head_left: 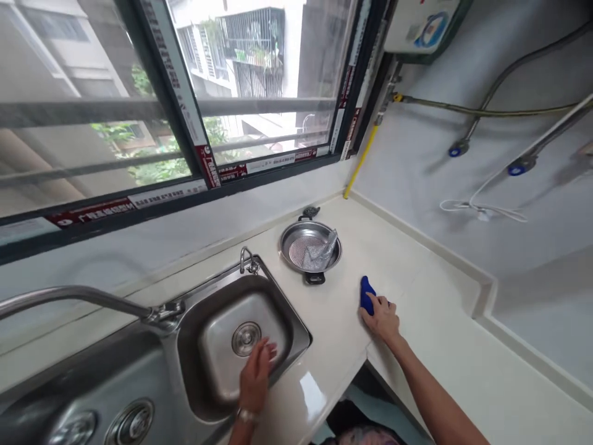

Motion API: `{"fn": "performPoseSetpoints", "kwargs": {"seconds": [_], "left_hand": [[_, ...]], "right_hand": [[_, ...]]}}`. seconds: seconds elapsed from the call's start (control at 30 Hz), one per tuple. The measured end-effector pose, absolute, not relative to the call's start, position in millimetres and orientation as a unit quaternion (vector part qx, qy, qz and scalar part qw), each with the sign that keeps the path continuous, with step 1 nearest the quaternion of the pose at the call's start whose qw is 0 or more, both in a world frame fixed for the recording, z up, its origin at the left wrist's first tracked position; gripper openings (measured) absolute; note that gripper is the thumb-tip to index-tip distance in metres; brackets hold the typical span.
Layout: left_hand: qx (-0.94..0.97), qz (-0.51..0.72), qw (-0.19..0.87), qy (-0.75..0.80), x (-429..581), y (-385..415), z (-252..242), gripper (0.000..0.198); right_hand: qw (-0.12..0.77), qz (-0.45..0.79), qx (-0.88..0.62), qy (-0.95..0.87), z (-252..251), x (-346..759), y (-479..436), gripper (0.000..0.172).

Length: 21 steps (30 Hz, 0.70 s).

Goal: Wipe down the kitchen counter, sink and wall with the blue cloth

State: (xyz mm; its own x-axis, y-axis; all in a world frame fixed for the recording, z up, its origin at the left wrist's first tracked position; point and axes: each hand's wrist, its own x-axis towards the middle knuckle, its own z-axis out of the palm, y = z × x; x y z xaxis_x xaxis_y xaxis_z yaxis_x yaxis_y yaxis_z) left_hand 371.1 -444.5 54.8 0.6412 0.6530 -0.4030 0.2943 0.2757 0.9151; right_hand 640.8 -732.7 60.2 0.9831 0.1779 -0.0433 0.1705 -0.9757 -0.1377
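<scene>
My right hand [382, 318] presses a bunched blue cloth [367, 295] against the cream countertop [340, 309], fingers closed over it. The cloth's far end sticks out beyond my fingertips. My left hand [256, 374] hovers above the front side of the right sink basin [217, 355], holding nothing, its fingers loosely bent and slightly blurred. A round metal pan [288, 250] with black handles stands behind and to the left of the cloth. Clear bubble wrap [319, 254] lies inside the pan.
A large curved faucet [92, 295] and a small tap [246, 259] rise behind the double sink. A black object [311, 211] lies behind the pan. A yellow pipe [362, 159] runs down the corner. A white cable [482, 207] hangs along the right wall.
</scene>
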Motion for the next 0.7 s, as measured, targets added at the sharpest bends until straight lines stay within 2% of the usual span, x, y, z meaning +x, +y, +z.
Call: {"fn": "performPoseSetpoints", "kwargs": {"seconds": [0.07, 0.2, 0.33, 0.47, 0.7], "left_hand": [[0.528, 0.111, 0.744, 0.394, 435, -444, 76, 0.077], [0.497, 0.085, 0.75, 0.428, 538, -433, 98, 0.052], [0.511, 0.041, 0.72, 0.468, 603, -423, 105, 0.053], [0.578, 0.009, 0.645, 0.501, 638, -419, 104, 0.055], [0.762, -0.042, 0.431, 0.481, 650, -384, 107, 0.038]], "right_hand": [[0.047, 0.008, -0.995, -0.089, 59, 641, -724, 0.055], [0.045, -0.061, -0.989, -0.125, 46, 641, -723, 0.053], [0.066, -0.108, -0.981, -0.148, 27, 643, -729, 0.049], [0.099, -0.123, -0.976, -0.15, 17, 644, -727, 0.048], [0.131, -0.12, -0.974, -0.142, -2, 651, -724, 0.049]]}}
